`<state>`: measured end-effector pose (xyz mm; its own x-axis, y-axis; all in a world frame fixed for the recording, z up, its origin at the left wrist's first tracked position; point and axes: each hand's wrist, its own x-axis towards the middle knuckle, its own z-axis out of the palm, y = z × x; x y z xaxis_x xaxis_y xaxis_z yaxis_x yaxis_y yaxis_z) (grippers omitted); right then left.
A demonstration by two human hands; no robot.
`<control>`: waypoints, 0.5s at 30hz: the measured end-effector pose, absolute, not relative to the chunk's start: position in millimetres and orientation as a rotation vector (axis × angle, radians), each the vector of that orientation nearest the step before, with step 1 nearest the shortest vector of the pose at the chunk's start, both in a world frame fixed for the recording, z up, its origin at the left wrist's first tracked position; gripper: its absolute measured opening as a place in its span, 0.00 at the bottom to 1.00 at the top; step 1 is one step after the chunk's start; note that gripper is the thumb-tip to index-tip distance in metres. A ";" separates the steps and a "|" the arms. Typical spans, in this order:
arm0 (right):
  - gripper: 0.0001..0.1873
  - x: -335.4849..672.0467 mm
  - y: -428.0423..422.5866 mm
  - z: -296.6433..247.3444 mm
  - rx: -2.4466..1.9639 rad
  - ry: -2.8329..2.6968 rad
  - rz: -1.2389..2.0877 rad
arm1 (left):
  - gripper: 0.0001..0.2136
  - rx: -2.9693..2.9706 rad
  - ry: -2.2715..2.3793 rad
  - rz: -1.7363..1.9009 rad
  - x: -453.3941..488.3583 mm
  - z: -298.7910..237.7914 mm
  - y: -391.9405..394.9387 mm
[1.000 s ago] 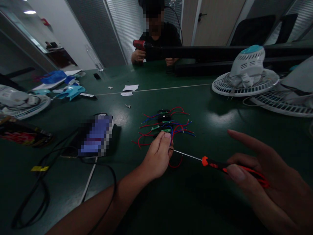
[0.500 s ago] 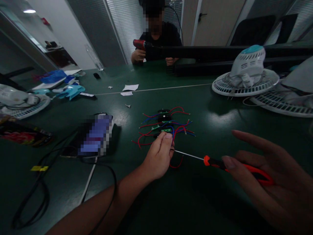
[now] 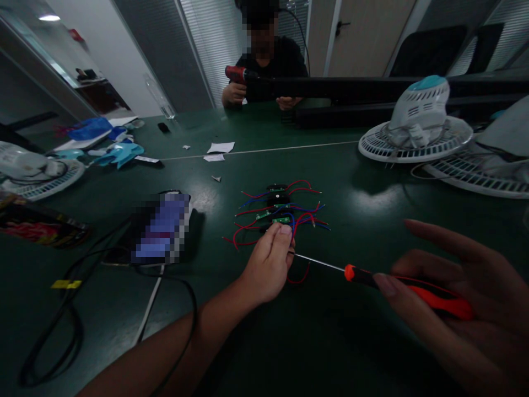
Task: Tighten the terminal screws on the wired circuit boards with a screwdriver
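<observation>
My left hand (image 3: pixel 268 263) is closed in a pinch on a small part with a red wire looping out beneath it; the part itself is hidden by my fingers. Just beyond lies a cluster of small green circuit boards with red and blue wires (image 3: pixel 281 212). My right hand (image 3: pixel 458 309) grips an orange-and-black screwdriver (image 3: pixel 384 282), index finger stretched out above it. The thin metal shaft runs left and its tip reaches the part pinched in my left hand.
A phone (image 3: pixel 161 229) with black cables (image 3: pixel 82 309) lies at the left. White fan parts (image 3: pixel 415 132) sit at the right and another fan grille (image 3: pixel 37 176) at the far left. Blue gloves (image 3: pixel 118 154) and paper scraps (image 3: pixel 220 149) lie farther back. A person across the table holds a red drill (image 3: pixel 236 74).
My right hand has slid slightly right along the screwdriver handle, showing more of the orange grip. My left hand stays in place on the part.
</observation>
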<state>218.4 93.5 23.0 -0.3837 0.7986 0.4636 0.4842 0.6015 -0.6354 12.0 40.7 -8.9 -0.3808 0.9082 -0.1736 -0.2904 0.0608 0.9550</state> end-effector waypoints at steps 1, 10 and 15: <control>0.31 218.9 94.3 23.5 -1.002 -2.083 0.521 | 0.19 0.687 1.338 1.523 12.0 -8.6 40.6; 0.20 220.9 95.9 29.7 -0.885 -2.266 0.443 | 0.19 0.665 1.335 1.530 11.9 -6.7 41.1; 0.19 220.0 95.5 29.2 -0.890 -2.254 0.454 | 0.19 0.668 1.345 1.531 12.8 -5.4 42.2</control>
